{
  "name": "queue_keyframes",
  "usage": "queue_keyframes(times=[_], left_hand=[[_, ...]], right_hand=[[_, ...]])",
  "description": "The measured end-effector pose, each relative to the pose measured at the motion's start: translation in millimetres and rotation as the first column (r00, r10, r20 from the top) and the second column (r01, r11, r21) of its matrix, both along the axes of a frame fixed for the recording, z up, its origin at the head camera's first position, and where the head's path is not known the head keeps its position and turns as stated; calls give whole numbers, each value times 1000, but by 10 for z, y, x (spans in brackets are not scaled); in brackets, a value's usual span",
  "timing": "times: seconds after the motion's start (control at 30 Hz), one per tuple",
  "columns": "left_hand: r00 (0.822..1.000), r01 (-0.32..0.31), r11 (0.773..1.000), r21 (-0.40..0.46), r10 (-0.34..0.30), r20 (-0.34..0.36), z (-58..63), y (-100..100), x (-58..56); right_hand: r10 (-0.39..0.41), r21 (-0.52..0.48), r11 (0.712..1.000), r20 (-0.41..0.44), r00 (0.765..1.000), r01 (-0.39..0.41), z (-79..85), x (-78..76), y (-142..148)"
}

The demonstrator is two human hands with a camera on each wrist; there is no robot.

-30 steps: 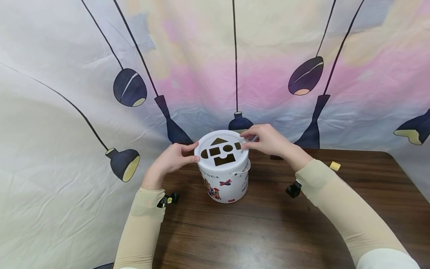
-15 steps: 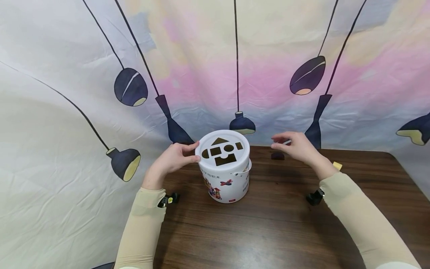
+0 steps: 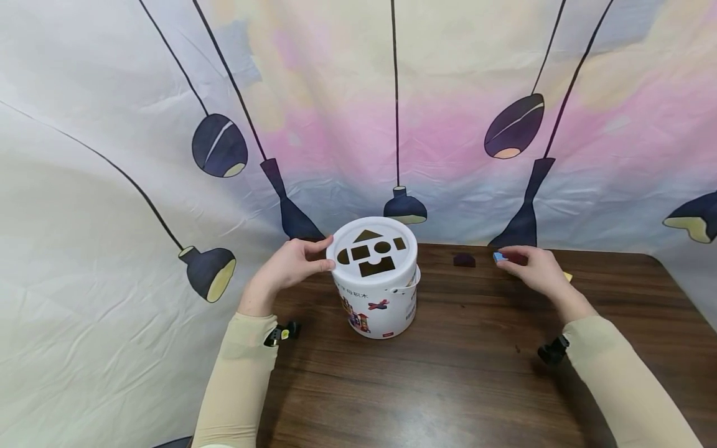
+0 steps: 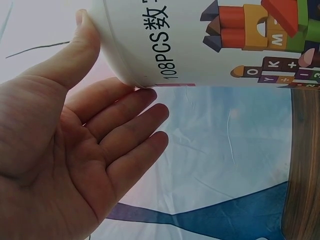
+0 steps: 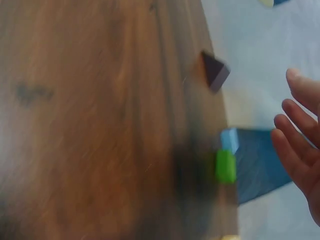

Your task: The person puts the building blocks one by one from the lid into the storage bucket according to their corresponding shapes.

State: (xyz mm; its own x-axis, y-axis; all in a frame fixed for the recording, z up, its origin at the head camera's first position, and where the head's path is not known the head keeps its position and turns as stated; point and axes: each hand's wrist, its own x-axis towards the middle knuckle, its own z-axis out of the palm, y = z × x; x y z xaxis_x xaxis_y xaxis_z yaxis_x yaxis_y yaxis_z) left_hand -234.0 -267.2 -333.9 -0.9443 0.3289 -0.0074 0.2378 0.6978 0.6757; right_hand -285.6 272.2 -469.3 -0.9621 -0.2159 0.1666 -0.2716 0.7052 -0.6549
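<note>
Picking up the blue block (image 5: 229,140), well right of the bucket (image 3: 375,311), seems to call for a light fingertip pinch clear of the green block (image 5: 226,166) (they look to abut). The right hand (image 3: 532,269) has loose, empty fingers; the left hand (image 3: 288,264), fingers extended without gripping, touches the bucket's left side and should press gently.

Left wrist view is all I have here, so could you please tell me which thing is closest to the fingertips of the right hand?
Observer: A blue block, near the far edge of the table, is closest to the right hand; I cannot tell whether they touch.
Operator: Thank you; could you please tell me whether another block lies next to that one?
Observer: Yes, the right wrist view shows a green block right beside it.
</note>
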Motion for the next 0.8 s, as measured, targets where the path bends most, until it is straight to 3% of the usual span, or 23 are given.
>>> queue_keyframes(times=[0.23,0.53,0.7,0.8], left_hand=[[1000,6,1000,-18,-7,-17,-10,-6,-21],[1000,-4,1000,-26,4,-17,6,0,-13],[1000,-12,999,-34,12,-19,-4,6,-11],[1000,-18,999,-32,17,-19,-10,4,-7]], right_hand=[[-121,35,992,-50,991,123,-212,139,434],[-231,47,972,14,973,231,-407,237,796],[-252,90,963,-14,968,252,-468,263,870],[-248,113,963,14,969,245,-498,262,906]])
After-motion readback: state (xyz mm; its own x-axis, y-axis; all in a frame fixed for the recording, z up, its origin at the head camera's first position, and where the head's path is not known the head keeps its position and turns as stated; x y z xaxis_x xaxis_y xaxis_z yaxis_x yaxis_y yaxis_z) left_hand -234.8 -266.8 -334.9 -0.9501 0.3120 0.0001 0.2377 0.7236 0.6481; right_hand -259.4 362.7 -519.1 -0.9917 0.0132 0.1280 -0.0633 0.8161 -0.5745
